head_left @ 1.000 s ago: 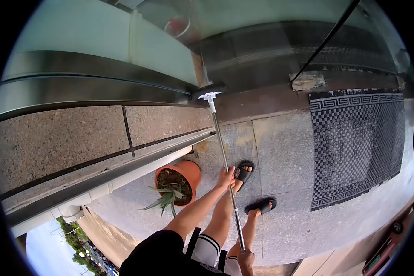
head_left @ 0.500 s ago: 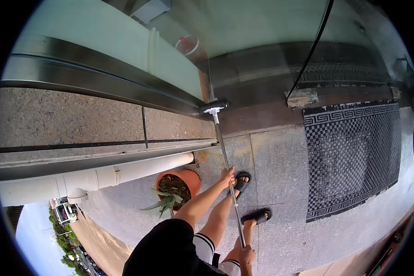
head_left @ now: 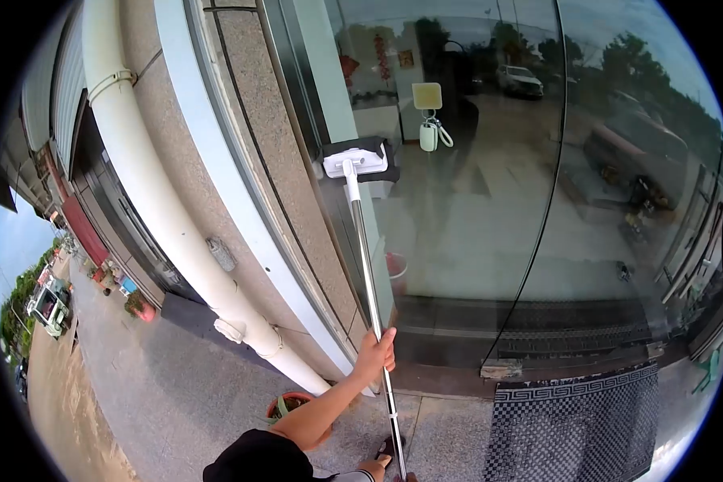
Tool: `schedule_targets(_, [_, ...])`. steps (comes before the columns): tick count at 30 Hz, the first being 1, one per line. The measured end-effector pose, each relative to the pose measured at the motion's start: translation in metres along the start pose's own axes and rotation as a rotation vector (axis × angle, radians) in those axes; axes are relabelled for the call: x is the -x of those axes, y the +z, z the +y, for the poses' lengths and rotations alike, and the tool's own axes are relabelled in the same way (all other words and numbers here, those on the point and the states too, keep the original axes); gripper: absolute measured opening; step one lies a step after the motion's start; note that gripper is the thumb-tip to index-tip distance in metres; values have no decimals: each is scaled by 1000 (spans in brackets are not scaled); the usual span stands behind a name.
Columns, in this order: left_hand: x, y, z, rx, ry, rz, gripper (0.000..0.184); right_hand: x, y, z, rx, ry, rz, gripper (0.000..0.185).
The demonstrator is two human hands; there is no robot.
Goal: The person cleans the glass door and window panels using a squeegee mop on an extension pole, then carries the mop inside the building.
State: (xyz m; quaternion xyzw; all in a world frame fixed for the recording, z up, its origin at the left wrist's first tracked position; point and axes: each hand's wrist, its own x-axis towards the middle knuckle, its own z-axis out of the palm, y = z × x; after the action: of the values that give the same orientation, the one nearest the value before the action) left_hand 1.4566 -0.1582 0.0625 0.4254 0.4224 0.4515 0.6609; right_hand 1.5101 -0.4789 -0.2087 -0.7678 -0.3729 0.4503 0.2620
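Note:
My left hand [head_left: 373,356] is wrapped around the metal pole of a long-handled window squeegee [head_left: 367,265], about midway along it. At the bottom edge of the view, my right hand [head_left: 410,477] shows only in part, closed at the pole's lower end. The squeegee's white head with a dark pad [head_left: 357,161] is raised against the glass pane [head_left: 474,217], at its left side near the metal frame. The pole stands nearly upright, leaning slightly left at the top.
A white drainpipe [head_left: 165,201] runs down the stone-clad wall on the left. A potted plant [head_left: 285,406] stands by its foot. A patterned mat [head_left: 574,426] lies before the glass door. A light-coloured device [head_left: 429,132] shows at the glass. A street with parked vehicles is far left.
The squeegee head has moved from the bottom of the glass up along its left edge. My left hand has kept its hold on the pole. The view has tilted upward.

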Motion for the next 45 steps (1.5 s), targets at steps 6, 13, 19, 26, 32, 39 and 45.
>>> schedule_targets(6, [-30,59,247,-12,313,-206,29,-37,-101,-169,92,-781,182,43])
schedule_targets(13, [-49,131,514,-62,726,-271,42,40,-255,-448,-747,-969,-291,38])
schedule_targets(19, [-14,177,627,-167,1084,-155,64,79,-330,-625,-797,-1129,-476,46])
schedule_targets(26, [-11,210,658,15,1204,-499,44,108,-406,-725,-740,-1327,-362,24])
schedule_targets(32, [-14,282,666,52,1203,-415,17,104,-468,-706,-747,-1420,-269,25])
schedule_targets(39, [-51,414,689,-42,1252,-688,16,107,-530,-661,-876,-1447,-219,26])
schedule_targets(45, [-10,506,629,-171,1233,-469,19,101,-616,-585,-849,-1488,-274,32])
